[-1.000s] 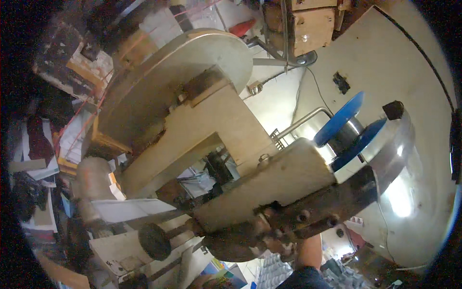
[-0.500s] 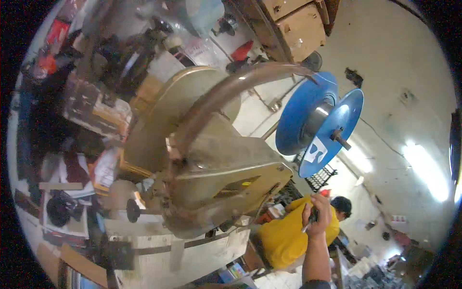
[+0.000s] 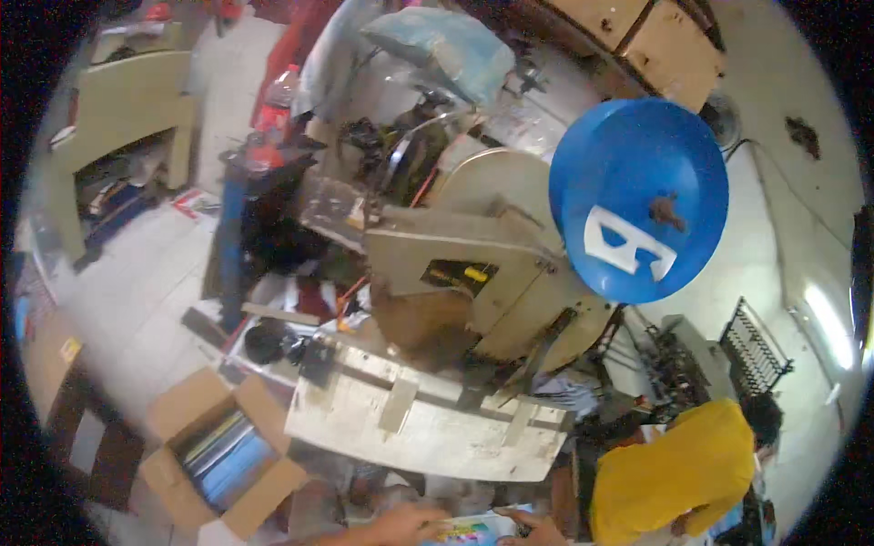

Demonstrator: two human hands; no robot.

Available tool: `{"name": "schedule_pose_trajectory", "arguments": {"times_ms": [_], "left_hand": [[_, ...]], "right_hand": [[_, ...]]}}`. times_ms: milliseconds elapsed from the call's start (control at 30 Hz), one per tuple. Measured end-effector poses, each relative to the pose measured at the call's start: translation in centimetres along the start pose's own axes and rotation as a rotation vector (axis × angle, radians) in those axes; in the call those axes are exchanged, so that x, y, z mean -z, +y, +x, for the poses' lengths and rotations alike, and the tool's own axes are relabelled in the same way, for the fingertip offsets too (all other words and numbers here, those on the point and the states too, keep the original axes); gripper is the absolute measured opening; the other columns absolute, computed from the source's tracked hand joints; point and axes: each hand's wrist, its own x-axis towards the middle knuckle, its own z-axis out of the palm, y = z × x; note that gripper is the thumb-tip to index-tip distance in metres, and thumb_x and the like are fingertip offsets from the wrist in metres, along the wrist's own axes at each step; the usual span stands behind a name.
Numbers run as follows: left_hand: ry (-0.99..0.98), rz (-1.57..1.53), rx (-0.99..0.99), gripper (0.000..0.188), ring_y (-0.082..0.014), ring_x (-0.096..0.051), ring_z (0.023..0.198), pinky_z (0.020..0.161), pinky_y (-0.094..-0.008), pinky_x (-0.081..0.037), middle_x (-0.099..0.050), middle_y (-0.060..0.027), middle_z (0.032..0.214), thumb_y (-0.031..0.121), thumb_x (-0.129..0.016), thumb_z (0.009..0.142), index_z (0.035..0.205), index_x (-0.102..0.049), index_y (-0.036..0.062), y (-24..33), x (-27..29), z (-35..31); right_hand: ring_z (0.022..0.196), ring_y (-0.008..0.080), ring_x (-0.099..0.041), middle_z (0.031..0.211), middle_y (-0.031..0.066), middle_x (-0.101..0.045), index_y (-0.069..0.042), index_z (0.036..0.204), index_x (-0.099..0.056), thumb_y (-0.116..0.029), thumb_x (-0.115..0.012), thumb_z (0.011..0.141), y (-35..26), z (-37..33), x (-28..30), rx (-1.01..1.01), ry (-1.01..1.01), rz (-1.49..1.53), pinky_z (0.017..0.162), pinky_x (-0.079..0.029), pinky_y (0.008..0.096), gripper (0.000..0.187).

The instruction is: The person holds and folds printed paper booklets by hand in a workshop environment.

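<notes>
At the bottom edge, my left hand (image 3: 407, 524) has its fingers closed at the left end of a colourful printed packet (image 3: 469, 530) with a light blue and white surface. My right hand (image 3: 541, 530) is at the packet's right end, its fingers curled. Something small and dark shows by the right thumb, too blurred to name. The frame's lower edge cuts off part of both hands and the packet. Just beyond them stands the white worktop (image 3: 437, 437) of a beige machine (image 3: 455, 255), with a large blue reel (image 3: 637, 200) above it.
An open cardboard box (image 3: 223, 460) holding bluish flat stacks stands at the left. A person in a yellow top (image 3: 678, 473) is at the right, beside the worktop. A black rack (image 3: 757, 350) is behind that person. A beige metal frame (image 3: 127, 109) stands at the far left.
My raised right hand, which gripped a dark slim object, has come down to the packet. My left hand has come into view. The view has shifted, bringing the open box in.
</notes>
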Motion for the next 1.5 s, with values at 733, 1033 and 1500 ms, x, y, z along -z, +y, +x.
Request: {"name": "schedule_pose_trajectory", "arguments": {"times_ms": [733, 1033, 1500], "left_hand": [[0.973, 0.763, 0.244, 0.065, -0.0339, -0.048, 0.118, 0.103, -0.0446, -0.034, -0.05, -0.0242, 0.128, 0.02, -0.068, 0.083, 0.137, -0.039, -0.0017, 6.0, 5.3, -4.6], [0.667, -0.251, 0.375, 0.049, -0.0141, -0.055, 0.105, 0.089, -0.0288, -0.044, -0.06, -0.0071, 0.115, 0.011, -0.06, 0.091, 0.136, -0.042, 0.0001, 1.4, 7.8, -1.4], [0.692, -0.099, 0.318, 0.054, -0.0166, -0.058, 0.104, 0.091, -0.0301, -0.045, -0.061, -0.0138, 0.115, 0.008, -0.06, 0.09, 0.137, -0.037, -0.0061, 1.8, 12.1, 6.1]], "right_hand": [[0.04, 0.0123, -0.04, 0.053, 0.0018, -0.045, -0.005, 0.083, -0.051, -0.004, -0.06, 0.085, 2.8, 1.0, -6.8, -0.071, 0.661, 1.339, 0.041, -0.037, 0.028, 0.009], [0.042, 0.0103, -0.041, 0.053, 0.0002, -0.046, -0.006, 0.089, -0.057, -0.014, -0.066, 0.086, 5.1, 7.6, -5.6, -0.037, 0.575, 1.353, 0.042, -0.036, 0.0265, 0.012], [0.045, 0.0082, -0.04, 0.057, -0.0017, -0.044, -0.004, 0.097, -0.06, -0.026, -0.067, 0.086, 1.6, 13.8, -1.0, -0.123, 0.609, 1.194, 0.043, -0.033, 0.0234, 0.025]]}}
